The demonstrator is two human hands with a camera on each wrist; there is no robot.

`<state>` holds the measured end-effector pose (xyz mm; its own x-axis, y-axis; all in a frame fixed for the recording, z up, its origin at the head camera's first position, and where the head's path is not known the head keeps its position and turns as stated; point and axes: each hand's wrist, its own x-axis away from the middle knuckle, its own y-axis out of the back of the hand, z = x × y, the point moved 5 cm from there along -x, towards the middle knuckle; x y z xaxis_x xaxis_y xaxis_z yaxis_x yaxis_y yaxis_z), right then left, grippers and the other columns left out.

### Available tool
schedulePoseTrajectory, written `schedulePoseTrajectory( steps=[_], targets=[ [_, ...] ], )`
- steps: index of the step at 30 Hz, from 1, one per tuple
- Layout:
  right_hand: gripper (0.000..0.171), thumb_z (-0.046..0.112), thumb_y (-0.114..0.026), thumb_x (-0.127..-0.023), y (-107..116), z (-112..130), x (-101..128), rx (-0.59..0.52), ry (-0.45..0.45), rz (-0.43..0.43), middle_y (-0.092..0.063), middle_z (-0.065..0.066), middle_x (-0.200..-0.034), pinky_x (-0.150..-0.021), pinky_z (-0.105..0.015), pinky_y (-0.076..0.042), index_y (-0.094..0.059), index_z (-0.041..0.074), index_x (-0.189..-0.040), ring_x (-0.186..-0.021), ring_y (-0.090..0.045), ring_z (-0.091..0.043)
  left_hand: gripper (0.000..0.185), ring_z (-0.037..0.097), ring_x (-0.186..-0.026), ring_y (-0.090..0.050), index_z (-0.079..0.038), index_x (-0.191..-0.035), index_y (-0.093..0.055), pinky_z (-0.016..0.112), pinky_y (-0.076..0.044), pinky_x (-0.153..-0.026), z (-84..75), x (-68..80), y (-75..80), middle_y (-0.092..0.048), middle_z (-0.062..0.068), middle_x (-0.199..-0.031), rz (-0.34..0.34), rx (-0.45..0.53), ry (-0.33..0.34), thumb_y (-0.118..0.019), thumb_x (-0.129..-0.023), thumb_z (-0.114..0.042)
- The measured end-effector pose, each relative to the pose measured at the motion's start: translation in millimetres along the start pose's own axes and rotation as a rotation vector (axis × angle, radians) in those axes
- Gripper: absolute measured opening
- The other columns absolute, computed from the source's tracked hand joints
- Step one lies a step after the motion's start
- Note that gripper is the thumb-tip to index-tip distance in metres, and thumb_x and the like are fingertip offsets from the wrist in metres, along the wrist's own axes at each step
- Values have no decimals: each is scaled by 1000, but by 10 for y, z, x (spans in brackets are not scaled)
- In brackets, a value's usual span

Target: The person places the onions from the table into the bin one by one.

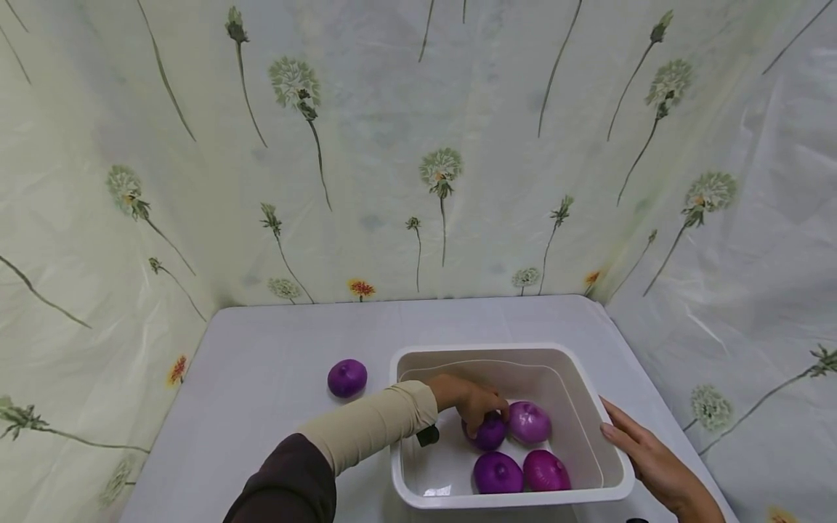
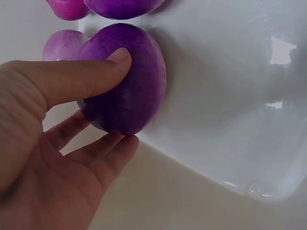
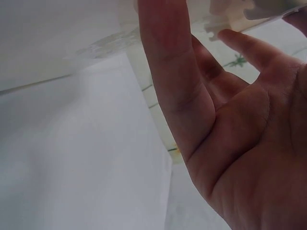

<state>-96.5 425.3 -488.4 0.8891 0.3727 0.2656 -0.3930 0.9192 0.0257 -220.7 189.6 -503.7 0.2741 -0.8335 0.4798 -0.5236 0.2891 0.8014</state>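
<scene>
Inside a white plastic bin (image 1: 510, 501), my left hand (image 1: 474, 401) grips a dark purple onion (image 2: 124, 81), thumb across its top and fingers at its side. The onion is low by the bin floor, beside a lighter purple onion (image 1: 530, 423). Two more, a deep purple onion (image 1: 498, 472) and a magenta onion (image 1: 546, 471), sit at the bin's near side. My right hand (image 1: 654, 457) touches the bin's right side, its fingers fairly straight along the outer wall below the rim and its thumb at the rim.
Another purple onion (image 1: 347, 378) lies on the white-covered table (image 1: 275, 378), left of the bin. Flower-printed sheeting (image 1: 366, 145) closes off the back and both sides of the table. A small dark object (image 1: 636, 520) shows at the bottom edge.
</scene>
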Motion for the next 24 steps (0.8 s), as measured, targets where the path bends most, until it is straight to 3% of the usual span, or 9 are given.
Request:
schedulePoseTrajectory(
  steps=[5, 13, 24],
  targets=[
    [56, 24, -25, -112, 1, -6, -7, 0, -10, -1, -51, 34, -135, -88, -44, -58, 1, 28, -161, -118, -61, -5, 67, 7, -113, -48, -22, -135, -55, 14, -46, -84, 6, 3, 5, -50, 0, -127, -9, -9, -17, -82, -77, -1],
    [56, 26, -26, -112, 8, -24, -12, 8, -27, -21, -51, 35, -133, -87, -46, -58, 0, 30, -161, -117, -63, -7, 65, 6, -111, -44, -31, -131, -60, 13, -42, -84, -15, 23, 21, -51, -2, -122, 10, -67, -65, -83, -77, -2],
    [55, 25, -26, -112, 9, -25, -8, 9, -13, -17, -53, 32, -134, -88, -45, -58, -1, 29, -161, -117, -63, -9, 65, 6, -110, -44, -30, -133, -60, 13, -41, -86, 3, 0, 13, -51, -1, -124, 24, -55, -89, -82, -78, -3]
  ],
)
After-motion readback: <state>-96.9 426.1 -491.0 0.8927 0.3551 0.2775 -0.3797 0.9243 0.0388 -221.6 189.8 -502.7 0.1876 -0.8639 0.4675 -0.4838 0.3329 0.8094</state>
